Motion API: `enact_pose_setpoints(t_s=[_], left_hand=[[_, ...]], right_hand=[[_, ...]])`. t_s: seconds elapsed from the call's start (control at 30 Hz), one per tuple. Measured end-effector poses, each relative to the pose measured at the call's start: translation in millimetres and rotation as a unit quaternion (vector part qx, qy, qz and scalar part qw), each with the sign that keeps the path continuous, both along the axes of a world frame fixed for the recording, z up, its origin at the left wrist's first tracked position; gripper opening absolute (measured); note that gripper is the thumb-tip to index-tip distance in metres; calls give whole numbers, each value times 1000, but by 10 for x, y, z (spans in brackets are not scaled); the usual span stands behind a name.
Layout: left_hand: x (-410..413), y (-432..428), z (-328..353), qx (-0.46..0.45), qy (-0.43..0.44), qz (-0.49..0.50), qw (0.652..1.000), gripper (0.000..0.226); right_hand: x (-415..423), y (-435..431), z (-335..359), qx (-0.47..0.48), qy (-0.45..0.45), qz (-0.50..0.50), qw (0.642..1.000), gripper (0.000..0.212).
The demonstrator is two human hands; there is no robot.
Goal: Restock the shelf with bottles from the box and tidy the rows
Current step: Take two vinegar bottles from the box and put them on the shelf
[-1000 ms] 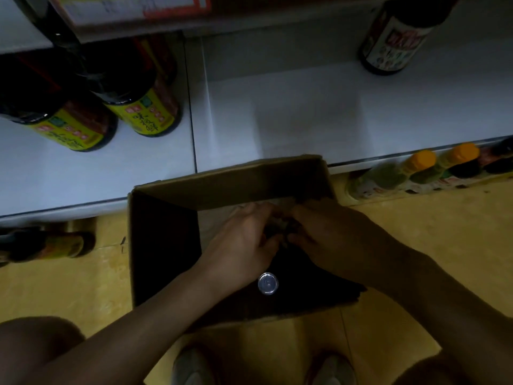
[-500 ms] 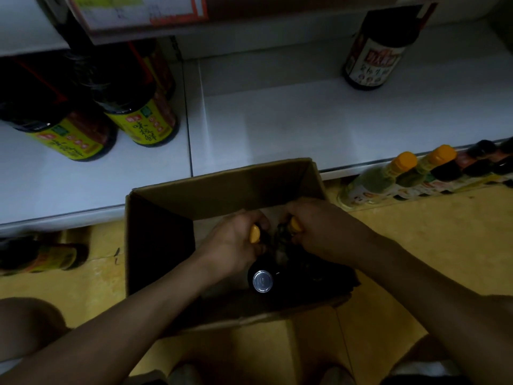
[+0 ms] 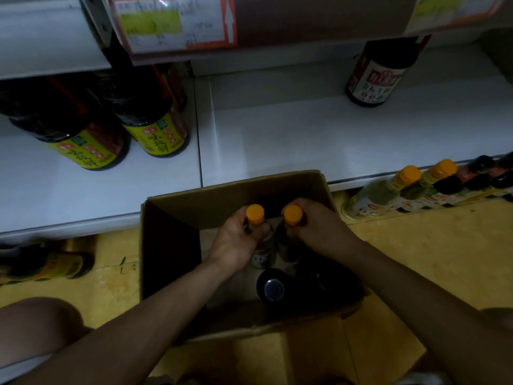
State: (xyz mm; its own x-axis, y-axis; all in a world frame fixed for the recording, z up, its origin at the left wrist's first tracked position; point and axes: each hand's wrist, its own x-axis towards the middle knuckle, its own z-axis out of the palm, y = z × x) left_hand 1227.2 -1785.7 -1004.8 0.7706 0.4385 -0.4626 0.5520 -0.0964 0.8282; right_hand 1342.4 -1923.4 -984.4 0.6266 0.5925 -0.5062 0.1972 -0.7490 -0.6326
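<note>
Left hand (image 3: 238, 240): we are curling its fingers round the neck of the left orange-capped bottle (image 3: 255, 213). Right hand (image 3: 319, 229): we are gripping the right orange-capped bottle (image 3: 292, 215) likewise. Both bottles are standing upright, side by side, in the cardboard box (image 3: 169, 245). A dark-capped bottle (image 3: 273, 287) is sitting nearer us in it. Beyond, the white shelf (image 3: 305, 140) is carrying yellow-labelled bottles (image 3: 158, 134) at left and a red-labelled bottle (image 3: 374, 79) at back right.
</note>
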Motion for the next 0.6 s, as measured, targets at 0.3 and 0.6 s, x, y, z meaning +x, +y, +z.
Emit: enact_pose_setpoints(t_s=[0.3,0.6], left_hand=[[70,-1,-34,-49,14,32,998,28],[45,-18,-88,-41,17,22,999,13]], right_hand=[[-12,22,-66,18,21,-17,999,42],[-15,36,-101,28,40,-24,999,39]])
